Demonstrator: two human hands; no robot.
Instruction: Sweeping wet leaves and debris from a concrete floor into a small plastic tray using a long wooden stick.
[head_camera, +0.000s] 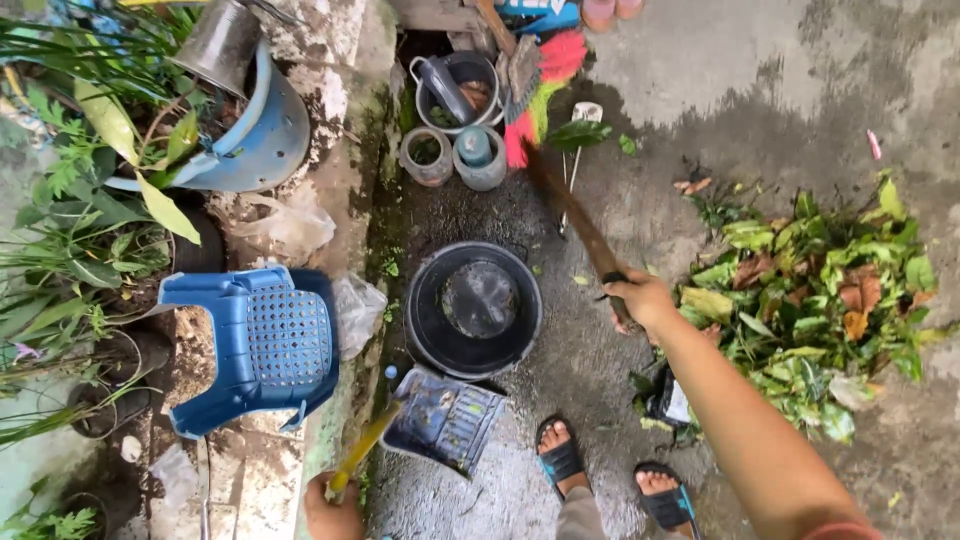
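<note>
Sweeping gear fills the head view: right hand (640, 297) clenched around a broom handle (575, 215), bristles (540, 85) out at twelve o'clock, clear of the leaf pile (815, 300) at three. Left hand (333, 512), at seven, grips a dustpan's yellow handle (365, 445), its blue pan (445, 418) resting below a black bucket (473, 310).

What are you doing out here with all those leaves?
A person in sandals stands on a wet concrete yard. The right hand grips a broom with a long handle and bright pink and green bristles, stretched out ahead. The left hand holds the yellow handle of a dustpan resting on the ground. A pile of green and brown leaves lies to the right, and a black bucket sits just beyond the dustpan.
</note>
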